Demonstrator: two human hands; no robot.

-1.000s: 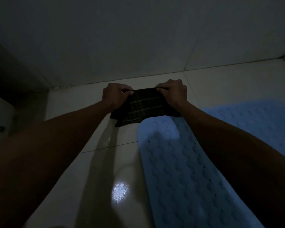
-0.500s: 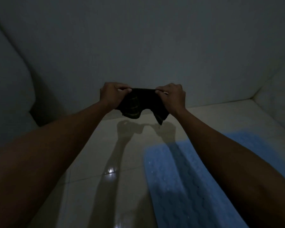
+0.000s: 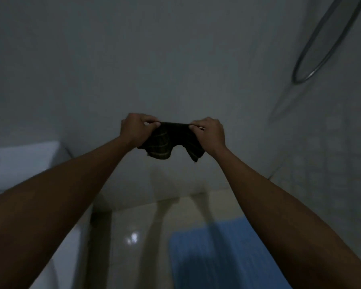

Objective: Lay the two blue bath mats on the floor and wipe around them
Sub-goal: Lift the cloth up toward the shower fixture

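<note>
dim bathroom wall (image 3: 175,59); both hands pinch seemingly plaid cloth (image 3: 171,142).

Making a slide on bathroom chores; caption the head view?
Both hands, left and right, hold a dark plaid cloth up above a blue bath mat.

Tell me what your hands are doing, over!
Left hand and right hand pinch dark plaid cloth, held up. Blue bath mat down on tiled floor. Nothing blocking.
</note>
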